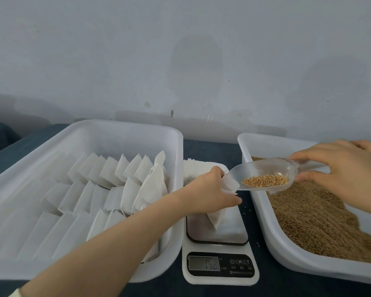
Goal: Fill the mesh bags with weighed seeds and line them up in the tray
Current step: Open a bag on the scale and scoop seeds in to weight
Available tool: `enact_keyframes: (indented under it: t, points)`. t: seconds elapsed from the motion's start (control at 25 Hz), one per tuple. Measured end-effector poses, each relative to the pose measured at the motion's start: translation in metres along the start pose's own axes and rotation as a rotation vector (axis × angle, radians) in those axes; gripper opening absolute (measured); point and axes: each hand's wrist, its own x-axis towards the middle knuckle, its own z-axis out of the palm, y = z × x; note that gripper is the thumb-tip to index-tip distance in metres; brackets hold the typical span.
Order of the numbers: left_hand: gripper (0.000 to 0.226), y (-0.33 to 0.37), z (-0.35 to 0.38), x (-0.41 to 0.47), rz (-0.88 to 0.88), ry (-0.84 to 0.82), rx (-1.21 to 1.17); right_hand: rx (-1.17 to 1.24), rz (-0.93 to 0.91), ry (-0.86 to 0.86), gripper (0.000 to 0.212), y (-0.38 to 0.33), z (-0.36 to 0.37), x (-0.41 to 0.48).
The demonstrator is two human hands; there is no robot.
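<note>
Tray (124, 136) sits on dark blue tabletop (210, 151) against pale wall (180, 61)

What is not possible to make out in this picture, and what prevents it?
- Scale display, head view: the digits are blurred, so the reading is unreadable.
- Mesh bag, head view: the left hand holding it covers its middle, so the fill level is unseen.
- Scoop, head view: most of its handle is covered by the right hand.
- Seed tray, head view: the right side is cut off by the picture's edge.
</note>
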Motion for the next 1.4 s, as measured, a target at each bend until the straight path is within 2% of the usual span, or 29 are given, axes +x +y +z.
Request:
enact_keyframes:
  t: [0.24, 0.64, 0.84, 0.96, 1.04, 1.2, 1.4]
  points:
    - [0.044, 0.0, 0.0, 0.0, 0.019, 0.012, 0.021, -0.127, -0.031, -0.037, 0.035, -0.011, -0.006, 0.011]
    - [0.046, 0.002, -0.002, -0.002, 0.071, 0.034, -0.009, -0.262, -0.103, -0.006, 0.033, -0.027, -0.021, 0.02]
    - [0.044, 0.004, -0.002, -0.002, 0.055, 0.041, -0.004, -0.331, -0.293, 0.104, 0.026, -0.036, -0.029, 0.022]
    - [0.044, 0.003, -0.002, -0.001, 0.036, 0.047, 0.0, -0.374, -0.434, 0.227, 0.033, -0.045, -0.034, 0.023]
    - [0.049, 0.003, -0.002, -0.001, 0.034, 0.046, 0.005, -0.43, -0.486, 0.298, 0.031, -0.054, -0.035, 0.022]
    - [0.054, 0.004, -0.002, -0.001, 0.032, 0.057, 0.008, -0.567, -0.524, 0.363, 0.024, -0.065, -0.032, 0.017]
    - [0.052, 0.006, -0.002, -0.003, 0.016, 0.042, -0.004, -0.463, -0.48, 0.398, 0.02, -0.044, -0.039, 0.018]
